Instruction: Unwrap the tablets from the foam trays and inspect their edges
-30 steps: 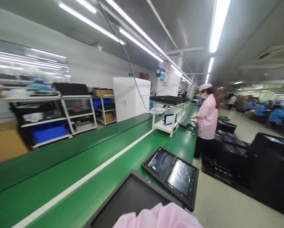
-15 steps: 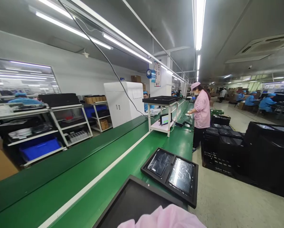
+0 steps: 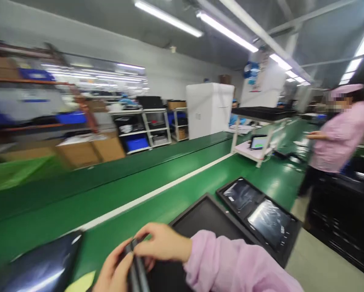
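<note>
Both my hands are at the bottom edge, closed on a thin dark flat device (image 3: 134,269) held edge-on. My right hand (image 3: 162,243), in a pink sleeve, pinches its top from the right. My left hand (image 3: 113,271) grips it from the left and below. Beneath them an empty black tray (image 3: 206,217) lies on the green conveyor belt (image 3: 123,190). Just beyond lies a second black tray (image 3: 291,235) with two glossy screens in it. A dark glossy panel (image 3: 38,267) lies to the left of my hands, blurred.
A person in a pink coat and cap (image 3: 337,134) stands at the belt on the right beside black crates (image 3: 343,219). A white stand (image 3: 255,140) with a lit screen sits on the belt. Shelves, cardboard boxes (image 3: 90,150) and a white cabinet (image 3: 209,107) line the far side.
The view has swung left and down. My hands, out of sight before with only the pink sleeve showing, are now in view holding the dark device.
</note>
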The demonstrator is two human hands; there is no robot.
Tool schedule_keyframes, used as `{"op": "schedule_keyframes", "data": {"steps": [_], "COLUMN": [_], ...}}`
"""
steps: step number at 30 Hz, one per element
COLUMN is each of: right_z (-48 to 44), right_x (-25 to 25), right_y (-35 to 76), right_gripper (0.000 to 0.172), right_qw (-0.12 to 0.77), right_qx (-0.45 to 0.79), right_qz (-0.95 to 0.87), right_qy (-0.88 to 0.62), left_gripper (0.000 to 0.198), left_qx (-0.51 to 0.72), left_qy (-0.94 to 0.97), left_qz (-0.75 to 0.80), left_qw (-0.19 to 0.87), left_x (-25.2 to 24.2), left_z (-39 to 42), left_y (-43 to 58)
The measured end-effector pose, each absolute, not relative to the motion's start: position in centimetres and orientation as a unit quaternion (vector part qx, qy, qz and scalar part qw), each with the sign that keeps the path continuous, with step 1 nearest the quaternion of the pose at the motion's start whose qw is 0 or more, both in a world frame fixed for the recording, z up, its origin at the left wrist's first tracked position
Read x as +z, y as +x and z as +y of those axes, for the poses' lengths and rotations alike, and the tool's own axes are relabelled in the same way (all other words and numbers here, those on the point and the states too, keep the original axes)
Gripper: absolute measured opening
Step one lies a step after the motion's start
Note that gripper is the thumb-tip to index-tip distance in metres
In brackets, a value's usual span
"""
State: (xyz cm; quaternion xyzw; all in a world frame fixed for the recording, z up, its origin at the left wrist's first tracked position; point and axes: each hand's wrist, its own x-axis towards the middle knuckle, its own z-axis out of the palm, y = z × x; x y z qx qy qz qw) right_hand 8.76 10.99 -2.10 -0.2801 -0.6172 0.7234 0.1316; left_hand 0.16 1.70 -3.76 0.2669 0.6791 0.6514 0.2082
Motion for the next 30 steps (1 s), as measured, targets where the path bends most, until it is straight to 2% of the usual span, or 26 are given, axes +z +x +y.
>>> {"op": "schedule_keyframes", "data": {"steps": [3, 7, 14, 25, 30], "right_z": [10.8, 10.7, 10.8, 10.9, 11.0], "right_x": [-1.2, -0.3, 0.1, 0.0, 0.4], "right_y": [9.0, 9.3, 11.0, 11.3, 12.0], "right_gripper": [0.029, 0.021, 0.044, 0.043, 0.06], "right_qw": [0.147, 0.146, 0.117, 0.108, 0.071], "right_qx": [0.724, 0.731, 0.714, 0.734, 0.717], "right_qz": [-0.62, -0.617, -0.662, -0.644, -0.675], "right_qy": [-0.265, -0.254, -0.194, -0.185, -0.16], "left_gripper": [0.048, 0.043, 0.041, 0.04, 0.054], "left_qx": [0.658, 0.679, 0.728, 0.716, 0.728], "left_qy": [0.222, 0.235, 0.313, 0.322, 0.359], "left_qz": [0.671, 0.639, 0.538, 0.548, 0.501], "left_qw": [0.262, 0.273, 0.288, 0.289, 0.299], "left_x": [-3.6, -3.6, -4.4, -4.2, -4.4], "left_z": [1.0, 1.5, 0.5, 0.4, 0.1], "left_y": [0.3, 0.8, 1.2, 1.4, 1.6]}}
